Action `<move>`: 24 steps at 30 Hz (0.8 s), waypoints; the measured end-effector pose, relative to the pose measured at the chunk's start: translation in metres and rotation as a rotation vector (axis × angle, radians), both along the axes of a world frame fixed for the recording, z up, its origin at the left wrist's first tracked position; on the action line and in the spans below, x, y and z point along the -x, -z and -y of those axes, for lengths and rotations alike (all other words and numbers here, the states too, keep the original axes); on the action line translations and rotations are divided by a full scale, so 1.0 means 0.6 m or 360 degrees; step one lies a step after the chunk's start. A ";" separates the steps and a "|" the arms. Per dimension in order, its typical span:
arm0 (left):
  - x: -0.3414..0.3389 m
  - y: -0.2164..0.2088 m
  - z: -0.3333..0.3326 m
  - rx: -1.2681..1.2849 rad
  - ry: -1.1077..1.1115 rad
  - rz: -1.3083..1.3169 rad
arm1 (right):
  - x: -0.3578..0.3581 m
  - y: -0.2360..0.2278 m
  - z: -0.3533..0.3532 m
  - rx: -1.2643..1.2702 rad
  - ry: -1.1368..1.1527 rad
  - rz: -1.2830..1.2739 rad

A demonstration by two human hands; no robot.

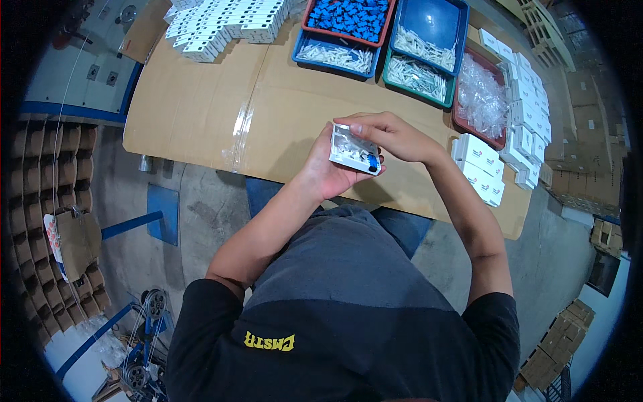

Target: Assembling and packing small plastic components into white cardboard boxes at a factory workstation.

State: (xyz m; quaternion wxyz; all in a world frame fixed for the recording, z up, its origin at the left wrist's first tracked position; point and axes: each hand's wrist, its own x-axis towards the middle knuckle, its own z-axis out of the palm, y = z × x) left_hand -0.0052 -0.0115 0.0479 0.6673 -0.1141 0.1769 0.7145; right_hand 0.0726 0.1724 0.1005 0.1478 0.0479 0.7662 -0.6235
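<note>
Just over the near edge of the table, a small, shallow white box [353, 168] is held with its open side up. It contains white pieces under what looks like clear plastic film [349, 147], and a small blue piece [372, 160] shows at its lower right corner. My left hand [321, 169] supports the box from below and the left, its fingertips showing past the right edge. Across the top edge lies my right hand [396, 137], with its thumb on the box; part of its grip is hidden.
Cardboard [194, 110] covers the table. At the back are a red bin of blue parts [348, 19], blue bins [429, 25] and a green bin [418, 92] of white pieces. A red bin holds clear bags [481, 97]. White boxes are stacked far left [228, 23] and right [477, 161].
</note>
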 end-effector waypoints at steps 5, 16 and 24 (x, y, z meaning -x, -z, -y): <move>-0.002 0.006 0.001 -0.0068 -0.0010 0.0091 | 0.003 -0.001 0.000 -0.0030 -0.0077 -0.0047; -0.001 -0.023 -0.004 0.0257 -0.0086 0.0014 | 0.006 0.026 0.006 -0.0100 -0.0010 -0.0131; 0.004 -0.006 -0.005 0.0328 -0.0118 0.0045 | 0.009 0.001 0.026 -0.0140 -0.0074 0.0038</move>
